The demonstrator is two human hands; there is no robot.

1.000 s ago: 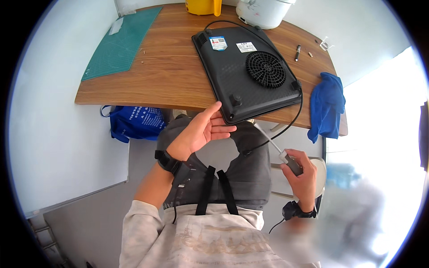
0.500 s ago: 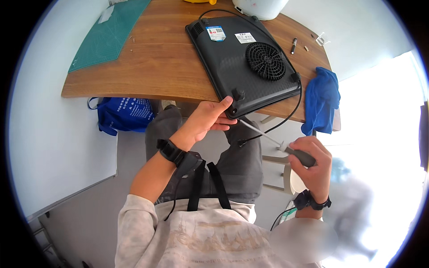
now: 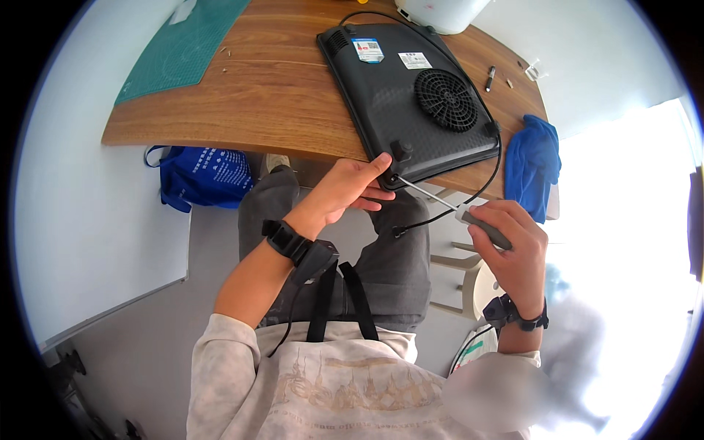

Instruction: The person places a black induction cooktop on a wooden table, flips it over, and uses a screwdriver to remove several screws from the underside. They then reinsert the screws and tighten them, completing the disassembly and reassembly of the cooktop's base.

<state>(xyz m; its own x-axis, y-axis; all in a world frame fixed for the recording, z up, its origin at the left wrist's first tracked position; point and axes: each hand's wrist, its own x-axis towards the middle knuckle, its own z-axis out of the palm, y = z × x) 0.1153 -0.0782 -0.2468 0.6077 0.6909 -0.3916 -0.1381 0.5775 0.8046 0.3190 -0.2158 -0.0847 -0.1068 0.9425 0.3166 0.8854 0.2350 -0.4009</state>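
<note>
A black induction cooker (image 3: 381, 106) lies bottom side up on the table, its near corner jutting past the front edge. My left hand (image 3: 345, 189) grips that corner, thumb on top and fingers underneath. In my right hand (image 3: 517, 246) is a screwdriver (image 3: 493, 233) with a grey handle and a thin metal shaft. Its tip meets the cooker's near corner at a screw hole, just beside my left thumb. A round fan grille (image 3: 446, 100) and small feet stand out from the cooker's underside.
The cooker's black cord (image 3: 501, 158) loops down the right side; its end hangs above my lap. On the wooden table (image 3: 271, 95) are a green cutting mat (image 3: 176, 59), a marker (image 3: 490, 78) and small loose pieces. Blue cloth (image 3: 532, 161) hangs at the right edge. A white container (image 3: 444, 13) stands behind.
The screwdriver's tip has risen from below the cooker's edge into the corner screw hole. My left hand keeps its hold on the corner. The whole view has shifted slightly.
</note>
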